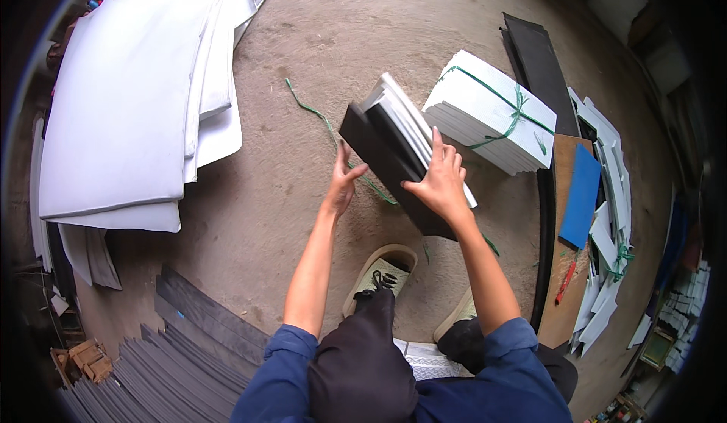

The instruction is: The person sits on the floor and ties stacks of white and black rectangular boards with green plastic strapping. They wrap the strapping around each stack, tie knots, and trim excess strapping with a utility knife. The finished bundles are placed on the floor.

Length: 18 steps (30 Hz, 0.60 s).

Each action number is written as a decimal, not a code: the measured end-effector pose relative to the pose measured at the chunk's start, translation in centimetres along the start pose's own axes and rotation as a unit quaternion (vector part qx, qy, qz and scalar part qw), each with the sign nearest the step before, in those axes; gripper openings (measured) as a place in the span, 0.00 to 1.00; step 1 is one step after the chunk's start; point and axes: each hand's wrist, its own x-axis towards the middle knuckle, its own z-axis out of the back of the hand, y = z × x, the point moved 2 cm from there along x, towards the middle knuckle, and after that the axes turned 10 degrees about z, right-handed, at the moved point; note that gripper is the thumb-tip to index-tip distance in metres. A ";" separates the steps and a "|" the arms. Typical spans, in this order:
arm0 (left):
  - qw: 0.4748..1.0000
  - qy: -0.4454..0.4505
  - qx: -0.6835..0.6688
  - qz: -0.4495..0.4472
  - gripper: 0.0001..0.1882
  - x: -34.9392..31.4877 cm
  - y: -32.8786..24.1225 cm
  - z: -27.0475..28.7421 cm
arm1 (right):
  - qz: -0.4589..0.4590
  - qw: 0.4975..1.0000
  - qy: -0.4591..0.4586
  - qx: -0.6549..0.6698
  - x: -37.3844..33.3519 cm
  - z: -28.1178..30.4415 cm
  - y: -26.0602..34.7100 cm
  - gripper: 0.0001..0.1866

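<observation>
A stack of black and white foam-like boards (pixel 390 162) stands tilted on edge in front of me, a dark sheet facing me and white strips behind it. My right hand (pixel 445 184) grips it at the right, thumb on the dark face and fingers over the white edges. Beside its left edge, my left hand (pixel 344 183) is open with thumb and fingers apart; I cannot tell if it touches the board. A green cord (pixel 312 110) lies on the floor and runs under the stack. To the right sits a white bundle of boards (pixel 488 109), tied with knotted green cord.
Large white sheets (pixel 129 105) are piled at the far left. Dark strips (pixel 174 362) lie at the lower left. On the right, a brown board (pixel 564 226) carries a blue piece (pixel 581 196) and a red cutter (pixel 565 283). White scraps (pixel 606 302) lie beyond it.
</observation>
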 end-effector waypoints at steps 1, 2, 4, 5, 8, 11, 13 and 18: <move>1.000 -0.029 -0.011 -0.001 0.56 -0.2 0.1 0.4 | 0.001 0.998 0.011 -0.054 -0.2 -1.2 -0.5 0.60; 0.998 -0.059 -0.022 -0.001 0.57 -0.4 0.3 0.8 | 0.003 0.994 0.023 -0.108 -0.4 -2.6 -1.0 0.61; 0.996 -0.086 -0.001 0.001 0.58 -0.8 0.6 1.5 | 0.006 0.984 0.018 -0.179 -0.7 -4.5 -1.4 0.64; 0.996 -0.089 0.004 0.002 0.58 -1.0 0.5 1.6 | 0.000 0.984 0.025 -0.175 -0.7 -4.8 -1.9 0.63; 0.995 -0.101 0.015 0.010 0.60 -1.9 0.6 1.5 | 0.003 0.988 0.035 -0.153 -0.9 -4.5 -1.9 0.60; 0.996 -0.077 0.039 -0.011 0.63 -1.5 -1.2 0.8 | -0.022 0.996 0.006 -0.082 -0.7 -2.6 -1.4 0.58; 0.994 -0.082 0.048 -0.048 0.59 -1.6 -2.6 0.3 | 0.001 0.999 -0.035 0.009 -0.9 -0.6 -0.6 0.58; 0.972 0.098 0.187 0.102 0.44 -1.1 -6.5 -3.5 | 0.128 0.941 -0.103 0.294 -0.5 1.5 -2.2 0.56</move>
